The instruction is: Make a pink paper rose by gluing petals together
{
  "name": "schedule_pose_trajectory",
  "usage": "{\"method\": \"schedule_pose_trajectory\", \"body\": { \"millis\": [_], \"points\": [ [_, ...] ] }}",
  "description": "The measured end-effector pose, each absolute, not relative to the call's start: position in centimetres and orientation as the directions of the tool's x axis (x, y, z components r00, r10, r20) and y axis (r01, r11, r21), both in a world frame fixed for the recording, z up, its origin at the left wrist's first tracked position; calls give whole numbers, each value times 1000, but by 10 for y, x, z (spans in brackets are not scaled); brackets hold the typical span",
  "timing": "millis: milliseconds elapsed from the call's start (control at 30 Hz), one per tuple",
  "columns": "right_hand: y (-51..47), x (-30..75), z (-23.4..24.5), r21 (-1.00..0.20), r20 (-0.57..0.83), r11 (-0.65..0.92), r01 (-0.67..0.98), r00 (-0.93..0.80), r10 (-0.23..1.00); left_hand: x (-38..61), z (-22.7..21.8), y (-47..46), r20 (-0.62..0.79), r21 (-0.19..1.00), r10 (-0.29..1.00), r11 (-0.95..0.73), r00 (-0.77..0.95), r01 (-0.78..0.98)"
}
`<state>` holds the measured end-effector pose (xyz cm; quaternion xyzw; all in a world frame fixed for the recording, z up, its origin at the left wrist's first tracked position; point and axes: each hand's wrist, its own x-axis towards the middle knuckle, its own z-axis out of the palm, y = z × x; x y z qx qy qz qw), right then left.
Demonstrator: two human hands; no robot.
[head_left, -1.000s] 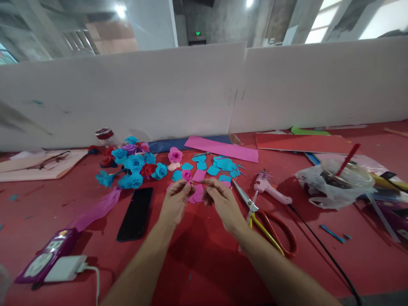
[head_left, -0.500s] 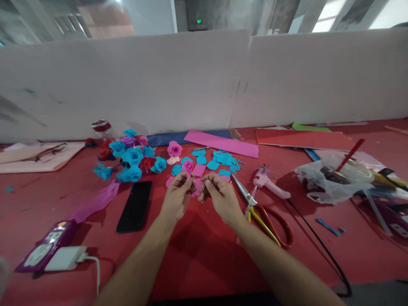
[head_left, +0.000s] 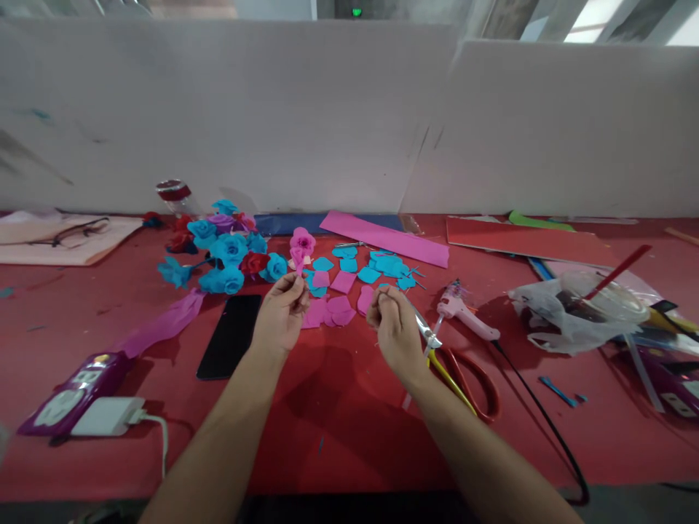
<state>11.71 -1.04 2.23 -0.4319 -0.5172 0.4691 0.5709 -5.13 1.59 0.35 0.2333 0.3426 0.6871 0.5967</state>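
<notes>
My left hand [head_left: 281,314] is closed in a pinch on the base of a small pink paper flower [head_left: 298,258], holding it upright. Right behind it, a fuller pink paper flower [head_left: 303,239] overlaps it in the view. My right hand [head_left: 394,326] is held apart from the left, fingers curled together; whether anything is between them is hidden. Cut pink paper petals [head_left: 339,311] lie on the table between and beyond the hands, with blue petals [head_left: 386,263] farther back. Beside my right hand rest scissors [head_left: 456,380] with red and yellow handles, partly covered by it.
A pink glue gun [head_left: 467,319] with a cord lies to the right, near a bagged cup [head_left: 579,309]. Blue, red and purple paper flowers [head_left: 228,249] stand at left, above a black phone [head_left: 229,338]. A purple power strip [head_left: 73,393] holds a white charger. A white partition [head_left: 218,116] closes the back.
My hands have moved apart: the left went leftward with the pink flower, the right slightly rightward, its fingers more tightly curled. The camera view has tilted down a little.
</notes>
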Motion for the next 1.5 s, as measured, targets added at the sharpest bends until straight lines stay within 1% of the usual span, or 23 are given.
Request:
{"method": "schedule_pose_trajectory", "body": {
  "millis": [100, 167, 267, 333, 367, 433, 500, 533, 600, 633, 700, 833, 900, 967, 1067, 1133, 1200, 1267, 1333, 1400, 1500],
  "points": [
    [-7, 118, 17, -970, 237, 239, -39, 48, 970, -57, 5, 18, -93, 756, 971, -74, -219, -651],
    [-5, 121, 15, -965, 263, 262, 27, 86, 961, -60, 6, 19, -92, 763, 967, -85, -238, -641],
    [-2, 128, 15, -937, 313, 286, 201, 120, 942, -64, 7, 20, -72, 774, 955, -128, -288, -620],
    [0, 132, 17, -908, 323, 283, 308, 87, 942, -66, 7, 21, -51, 776, 947, -163, -318, -610],
    [0, 133, 17, -902, 314, 279, 330, 58, 948, -67, 7, 22, -45, 774, 944, -174, -327, -609],
    [1, 132, 16, -907, 292, 277, 316, 0, 956, -70, 6, 23, -44, 767, 940, -186, -339, -615],
    [1, 131, 14, -895, 318, 311, 320, -32, 948, -73, 5, 24, -51, 756, 936, -192, -348, -626],
    [1, 130, 13, -868, 358, 346, 357, -35, 933, -74, 4, 25, -54, 751, 934, -194, -352, -631],
    [0, 130, 13, -774, 442, 416, 479, -63, 895, -76, 4, 26, -60, 743, 933, -195, -354, -640],
    [-1, 130, 15, -732, 461, 432, 527, -84, 883, -77, 3, 26, -61, 741, 935, -191, -348, -644],
    [-2, 130, 20, -702, 445, 424, 573, -112, 888, -77, 4, 27, -53, 733, 943, -187, -328, -654],
    [0, 129, 29, -675, 301, 361, 644, -207, 931, -76, 7, 26, 17, 705, 959, -212, -283, -677],
    [6, 128, 28, -639, 248, 378, 669, -286, 926, -76, 9, 25, 43, 691, 960, -228, -276, -686],
    [13, 128, 24, -605, 245, 410, 683, -330, 911, -78, 10, 25, 50, 680, 958, -239, -282, -693],
    [22, 127, 19, -529, 281, 433, 730, -330, 901, -82, 11, 25, 33, 671, 950, -251, -311, -697],
    [26, 125, 18, -461, 282, 423, 780, -323, 903, -83, 11, 26, 13, 671, 945, -251, -327, -698],
    [28, 122, 19, -349, 230, 393, 851, -328, 916, -84, 10, 26, -1, 676, 946, -239, -326, -697],
    [28, 117, 20, -199, 151, 330, 923, -304, 941, -83, 10, 26, -8, 683, 951, -221, -309, -696],
    [27, 113, 19, -65, 117, 304, 950, -296, 948, -82, 9, 26, -7, 682, 956, -211, -294, -700],
    [27, 109, 16, 13, 147, 368, 930, -366, 919, -82, 9, 26, -8, 677, 955, -214, -298, -705],
    [29, 106, 7, 74, 178, 497, 865, -501, 847, -83, 8, 27, -13, 676, 950, -222, -312, -703]
  ]
}}
